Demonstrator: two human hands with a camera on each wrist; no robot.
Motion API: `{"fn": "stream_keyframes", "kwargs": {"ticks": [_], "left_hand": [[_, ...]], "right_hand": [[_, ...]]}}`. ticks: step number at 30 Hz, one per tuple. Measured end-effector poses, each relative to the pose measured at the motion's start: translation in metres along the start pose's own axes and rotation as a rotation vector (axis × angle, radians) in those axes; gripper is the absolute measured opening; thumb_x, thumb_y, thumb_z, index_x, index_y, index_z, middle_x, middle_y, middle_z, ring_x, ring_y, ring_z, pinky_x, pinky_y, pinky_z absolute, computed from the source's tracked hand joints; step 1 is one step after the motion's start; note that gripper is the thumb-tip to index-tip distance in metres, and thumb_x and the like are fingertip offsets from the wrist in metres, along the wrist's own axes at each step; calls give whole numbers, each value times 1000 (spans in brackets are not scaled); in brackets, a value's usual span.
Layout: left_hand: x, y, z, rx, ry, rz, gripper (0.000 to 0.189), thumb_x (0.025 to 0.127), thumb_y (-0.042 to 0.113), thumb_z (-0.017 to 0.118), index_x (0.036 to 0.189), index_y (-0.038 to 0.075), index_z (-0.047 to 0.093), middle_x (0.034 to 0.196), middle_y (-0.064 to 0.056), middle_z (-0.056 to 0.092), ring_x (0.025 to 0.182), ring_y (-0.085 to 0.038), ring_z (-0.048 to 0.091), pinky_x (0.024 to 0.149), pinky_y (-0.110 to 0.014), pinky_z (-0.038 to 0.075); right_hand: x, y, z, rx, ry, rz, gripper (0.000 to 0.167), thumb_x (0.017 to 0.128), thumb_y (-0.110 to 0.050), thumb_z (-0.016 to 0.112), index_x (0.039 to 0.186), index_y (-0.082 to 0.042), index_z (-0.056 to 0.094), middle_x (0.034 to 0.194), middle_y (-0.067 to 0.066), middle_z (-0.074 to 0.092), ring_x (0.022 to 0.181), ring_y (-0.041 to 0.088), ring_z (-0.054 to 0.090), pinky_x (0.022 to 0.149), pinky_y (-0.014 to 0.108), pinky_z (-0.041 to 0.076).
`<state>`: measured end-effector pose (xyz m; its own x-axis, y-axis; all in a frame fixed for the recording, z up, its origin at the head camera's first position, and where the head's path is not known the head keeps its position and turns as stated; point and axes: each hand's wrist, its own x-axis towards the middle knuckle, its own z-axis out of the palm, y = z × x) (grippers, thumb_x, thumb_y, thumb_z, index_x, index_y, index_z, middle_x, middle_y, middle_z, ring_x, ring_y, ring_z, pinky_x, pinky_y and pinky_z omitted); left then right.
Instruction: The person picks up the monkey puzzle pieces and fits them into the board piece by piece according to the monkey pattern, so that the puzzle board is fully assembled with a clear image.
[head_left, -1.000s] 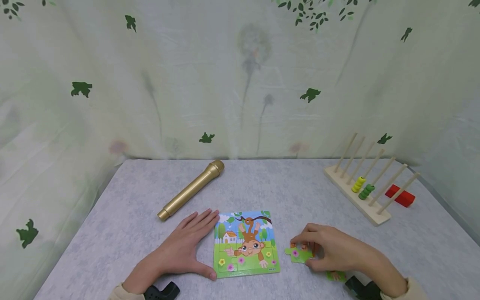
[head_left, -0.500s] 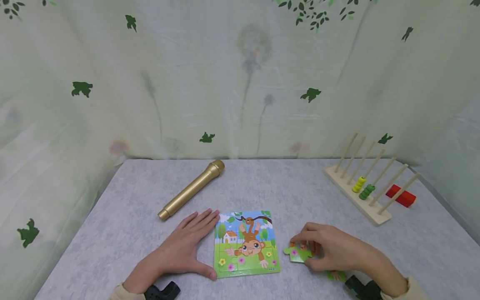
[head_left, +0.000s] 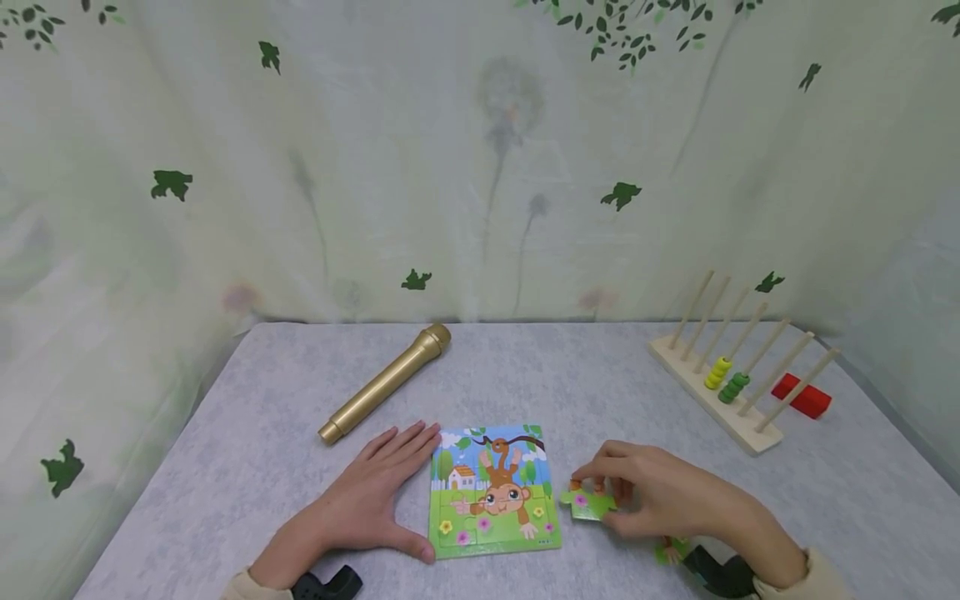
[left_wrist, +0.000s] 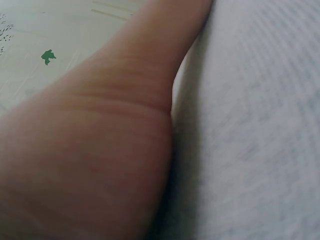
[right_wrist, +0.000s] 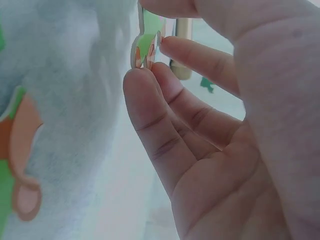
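Observation:
The square monkey jigsaw puzzle [head_left: 495, 492] lies flat on the table in the head view. My left hand [head_left: 371, 500] rests flat along its left side, fingers straight, fingertips and thumb by its edge. To the right of the puzzle, my right hand [head_left: 660, 492] pinches a green puzzle piece [head_left: 588, 505] with a pink flower between thumb and fingers. That piece is just short of the puzzle's right edge. A second puzzle piece [head_left: 670, 550] lies partly hidden under my right wrist; the right wrist view also has this loose piece [right_wrist: 22, 145] at its left.
Behind my left hand lies a gold microphone [head_left: 385, 385]. At the back right stands a wooden peg rack [head_left: 720, 396] with yellow beads [head_left: 717, 373] and green beads [head_left: 733, 388]. A red block [head_left: 802, 397] sits beside it. A printed curtain [head_left: 480, 167] hangs behind the table.
My right hand has moved slightly left with the pinched puzzle piece, closer to the puzzle. The left hand stays in place. The head view has shifted a little.

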<state>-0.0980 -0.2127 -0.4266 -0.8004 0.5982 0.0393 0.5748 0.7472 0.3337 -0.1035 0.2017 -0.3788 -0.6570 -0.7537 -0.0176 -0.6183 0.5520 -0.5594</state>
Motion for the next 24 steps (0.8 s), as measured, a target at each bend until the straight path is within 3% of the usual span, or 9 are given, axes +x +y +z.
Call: {"fn": "stream_keyframes", "kwargs": {"ticks": [24], "left_hand": [[0,0,-1,-2,-11,-6,136,63,94,65,164,12,28,172,-1,23,160,-25,18,126,-46,9]], "right_hand": [[34,-25,2,-36,-18,-95,41,87,-14,76,126,-26,71,102,-14,58,78,-4,55,68,14,52]]}}
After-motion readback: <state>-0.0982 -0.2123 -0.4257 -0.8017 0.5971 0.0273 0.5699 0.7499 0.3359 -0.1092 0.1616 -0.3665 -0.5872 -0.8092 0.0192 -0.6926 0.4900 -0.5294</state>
